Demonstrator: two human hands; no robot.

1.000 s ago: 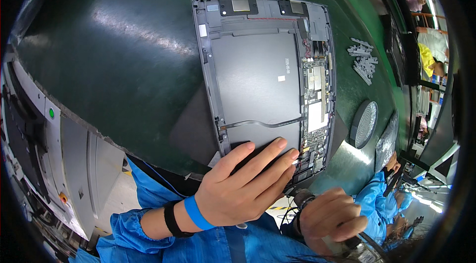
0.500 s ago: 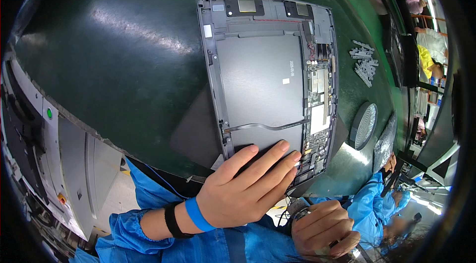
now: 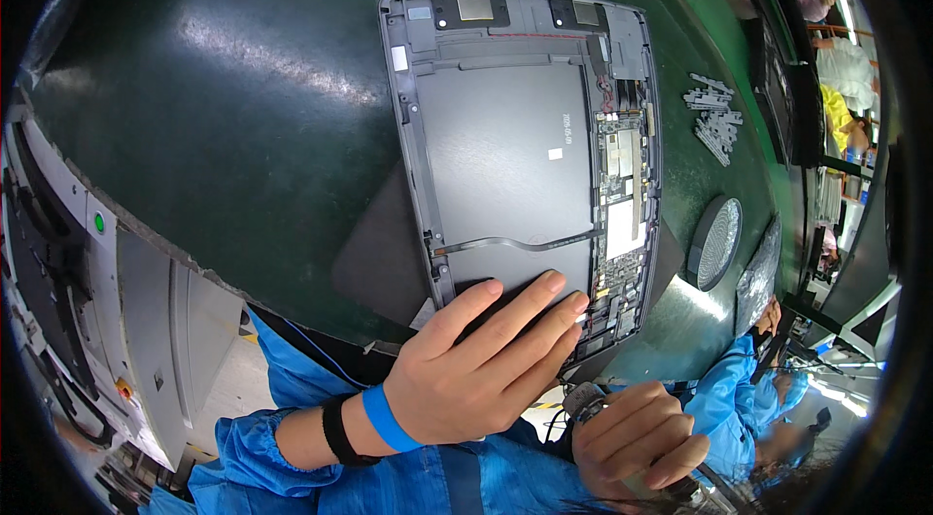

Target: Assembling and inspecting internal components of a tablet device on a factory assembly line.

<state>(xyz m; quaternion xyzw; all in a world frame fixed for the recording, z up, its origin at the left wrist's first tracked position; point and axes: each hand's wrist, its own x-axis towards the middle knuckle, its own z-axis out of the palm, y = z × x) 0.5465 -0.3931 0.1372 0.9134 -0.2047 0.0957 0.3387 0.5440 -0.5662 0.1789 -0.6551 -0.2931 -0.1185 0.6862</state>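
left hand [image 3: 481, 374]: fingers spread, gripping nothing, resting on the open device housing [image 3: 505, 146] on the bench [image 3: 243, 165]. right hand [image 3: 637, 437]: curled (contents unclear). caution: sideways slip could snag the flat cable [image 3: 486, 241].

Casing [image 3: 510, 155] slightly farther left than 0.5 s ago

Casing [image 3: 515, 146] on sheet [image 3: 384, 257] on table [image 3: 243, 155]; strips [image 3: 717, 134] to right.
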